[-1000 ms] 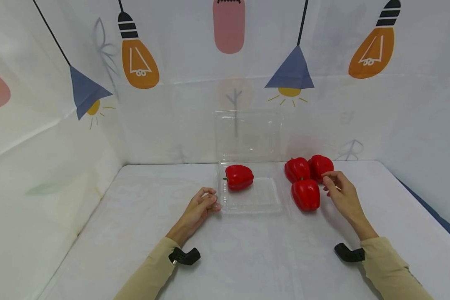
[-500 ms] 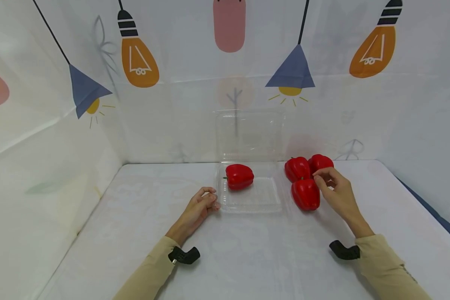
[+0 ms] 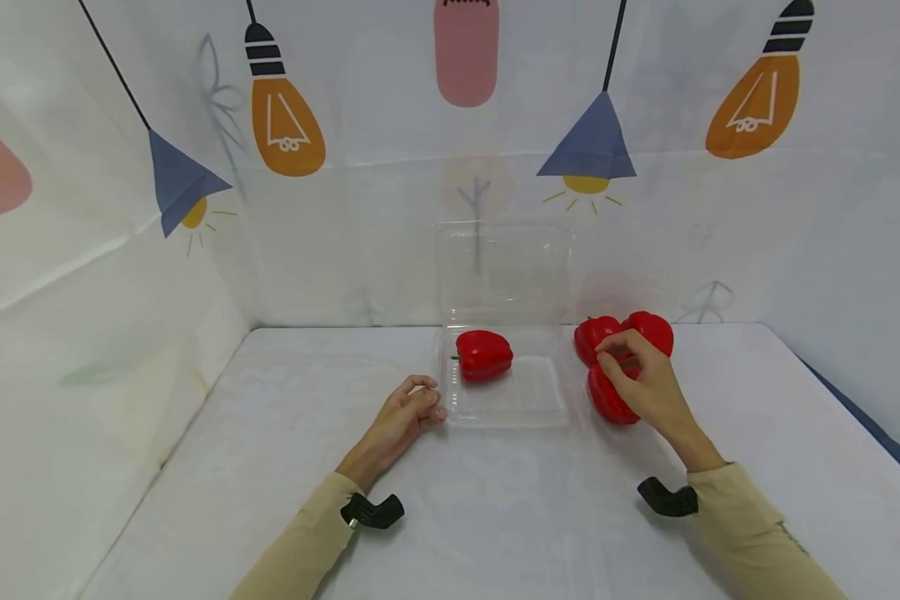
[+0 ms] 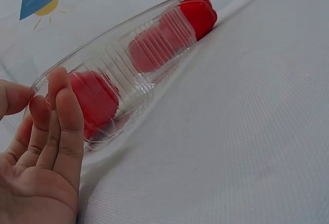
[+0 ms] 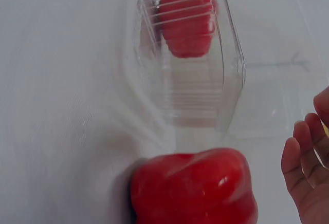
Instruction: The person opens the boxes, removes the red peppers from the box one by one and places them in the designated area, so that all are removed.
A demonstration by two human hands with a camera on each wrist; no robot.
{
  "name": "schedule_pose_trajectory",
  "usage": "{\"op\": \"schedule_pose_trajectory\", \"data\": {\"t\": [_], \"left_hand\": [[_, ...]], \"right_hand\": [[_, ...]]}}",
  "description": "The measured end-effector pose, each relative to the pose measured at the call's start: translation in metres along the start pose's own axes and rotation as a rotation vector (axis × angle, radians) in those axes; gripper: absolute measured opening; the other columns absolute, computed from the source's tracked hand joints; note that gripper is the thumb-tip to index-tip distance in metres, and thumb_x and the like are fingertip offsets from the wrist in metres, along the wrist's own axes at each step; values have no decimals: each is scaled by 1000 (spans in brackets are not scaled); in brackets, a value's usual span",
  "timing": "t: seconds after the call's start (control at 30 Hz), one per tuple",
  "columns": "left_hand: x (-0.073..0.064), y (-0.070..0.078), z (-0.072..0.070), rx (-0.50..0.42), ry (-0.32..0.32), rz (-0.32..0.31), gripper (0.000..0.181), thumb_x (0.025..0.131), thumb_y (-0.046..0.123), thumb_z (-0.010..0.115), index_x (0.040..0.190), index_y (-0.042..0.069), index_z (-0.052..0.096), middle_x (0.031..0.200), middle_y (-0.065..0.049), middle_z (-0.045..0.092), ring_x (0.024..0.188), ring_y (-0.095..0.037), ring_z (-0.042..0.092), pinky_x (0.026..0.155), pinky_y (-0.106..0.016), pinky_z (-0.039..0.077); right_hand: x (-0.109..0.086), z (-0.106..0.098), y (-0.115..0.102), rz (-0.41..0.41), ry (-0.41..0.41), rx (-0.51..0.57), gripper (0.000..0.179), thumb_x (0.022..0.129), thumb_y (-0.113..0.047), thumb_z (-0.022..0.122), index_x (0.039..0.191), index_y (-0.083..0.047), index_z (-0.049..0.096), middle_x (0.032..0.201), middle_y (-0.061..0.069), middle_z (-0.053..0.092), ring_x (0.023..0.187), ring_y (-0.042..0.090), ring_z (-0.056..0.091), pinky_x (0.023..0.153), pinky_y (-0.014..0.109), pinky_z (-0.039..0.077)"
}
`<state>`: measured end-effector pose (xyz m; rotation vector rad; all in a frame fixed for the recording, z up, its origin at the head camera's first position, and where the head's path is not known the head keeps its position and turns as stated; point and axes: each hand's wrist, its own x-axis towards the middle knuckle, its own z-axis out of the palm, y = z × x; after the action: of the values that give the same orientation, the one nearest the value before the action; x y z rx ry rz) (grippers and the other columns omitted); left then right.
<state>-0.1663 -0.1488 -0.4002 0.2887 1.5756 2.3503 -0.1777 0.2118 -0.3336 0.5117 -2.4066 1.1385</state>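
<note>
A hinged clear plastic container (image 3: pixel 506 404) lies with its lid raised against the back wall. One red bell pepper (image 3: pixel 483 356) is inside, on its side, stem to the left. My left hand (image 3: pixel 393 429) pinches the container's left rim between thumb and fingers, as the left wrist view shows. To the right of the container, three more peppers sit grouped: a front pepper (image 3: pixel 607 400), a back left pepper (image 3: pixel 589 337) and a back right pepper (image 3: pixel 654 330). Over this group hovers my right hand (image 3: pixel 648 392), fingers loosely bent and holding nothing, partly hiding the peppers.
A white cloth covers the table (image 3: pixel 270 417). Behind it rises a white printed sheet (image 3: pixel 375 242) with lamp and bulb pictures. Each wrist carries a black camera mount (image 3: pixel 667 497).
My right hand has moved left, from beside the pepper group to over it. My left hand stays at the container's rim, and the peppers keep their places.
</note>
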Motion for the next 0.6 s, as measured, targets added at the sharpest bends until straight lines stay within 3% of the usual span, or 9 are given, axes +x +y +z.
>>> {"op": "schedule_pose_trajectory", "data": {"t": [0.2,0.4,0.6], "left_hand": [[0,-1,0,-1,-7,8,20,95,9,52,112,9,40,83,6,58,77,-8,63,77,-23,54],[-1,-1,-1,9,-16,17,20,95,11,53,111,10,41,84,7,58,78,-8,64,78,-22,54],[0,-1,-1,4,-11,16,19,96,8,51,111,10,41,84,7,56,78,-8,64,79,-23,55]], "right_hand": [[4,11,-5,14,-41,28,24,84,-7,68,106,-11,58,103,1,61,91,2,52,75,8,47],[9,21,-11,-14,-68,43,23,84,-5,67,105,-9,58,100,3,62,88,0,52,75,9,47],[11,25,-39,7,-108,60,22,84,-1,66,104,0,55,97,10,61,83,9,55,71,14,49]]}}
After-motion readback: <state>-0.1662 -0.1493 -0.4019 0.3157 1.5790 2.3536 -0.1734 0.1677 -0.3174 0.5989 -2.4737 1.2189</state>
